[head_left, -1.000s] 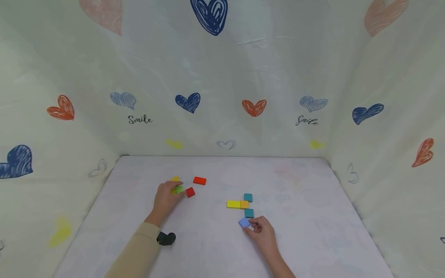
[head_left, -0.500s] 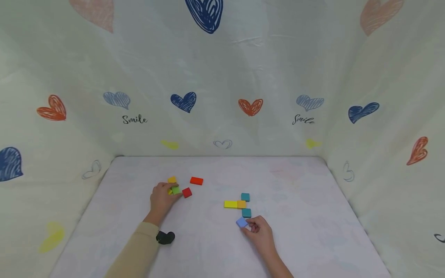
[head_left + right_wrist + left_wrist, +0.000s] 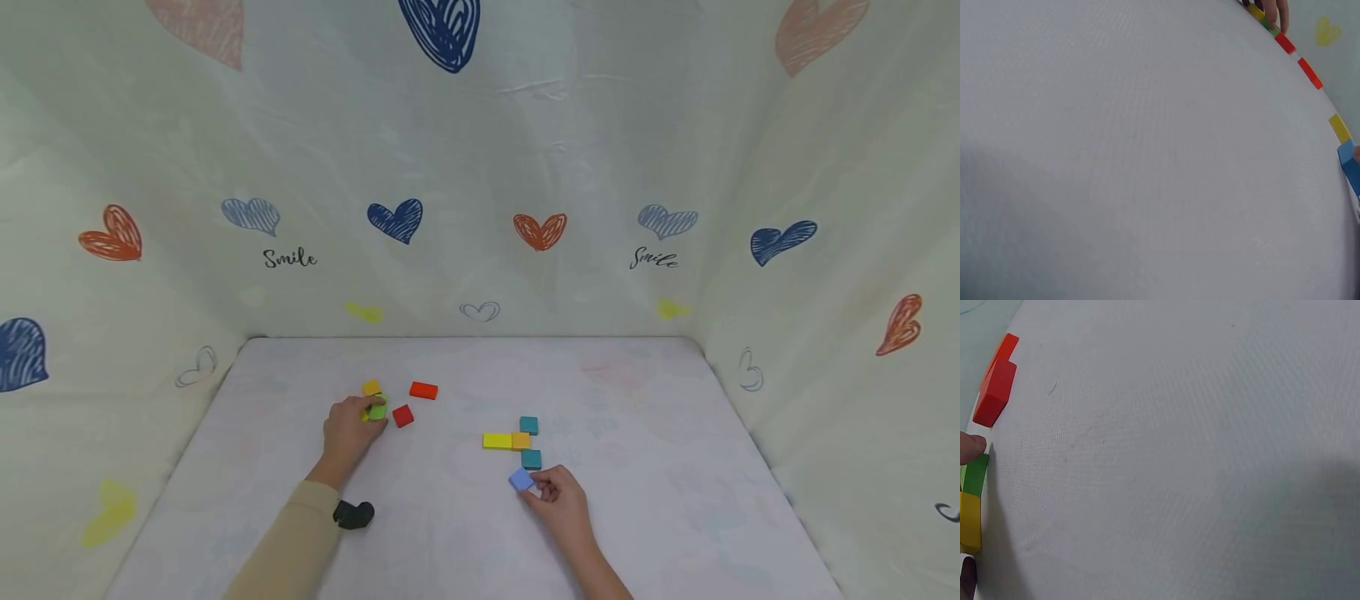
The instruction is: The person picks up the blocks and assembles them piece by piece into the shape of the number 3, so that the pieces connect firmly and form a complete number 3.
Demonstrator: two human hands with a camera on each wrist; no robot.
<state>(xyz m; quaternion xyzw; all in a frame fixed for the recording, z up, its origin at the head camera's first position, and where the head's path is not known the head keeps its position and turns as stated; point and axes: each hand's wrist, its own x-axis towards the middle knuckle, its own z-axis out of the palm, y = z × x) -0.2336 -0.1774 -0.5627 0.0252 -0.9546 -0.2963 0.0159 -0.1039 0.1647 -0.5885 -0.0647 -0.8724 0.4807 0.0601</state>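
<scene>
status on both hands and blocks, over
Right hand pinches blue block near lower teal block. Left hand holds green block. Square red block may crowd left hand.

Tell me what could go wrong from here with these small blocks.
The light-blue square block, pinched in the right hand, is angled close to the nearer teal square block; it might knock that one out of line. The left hand appears to hold the light-green square block, and a yellow block seems tight against it, so that could get dragged along.
</scene>
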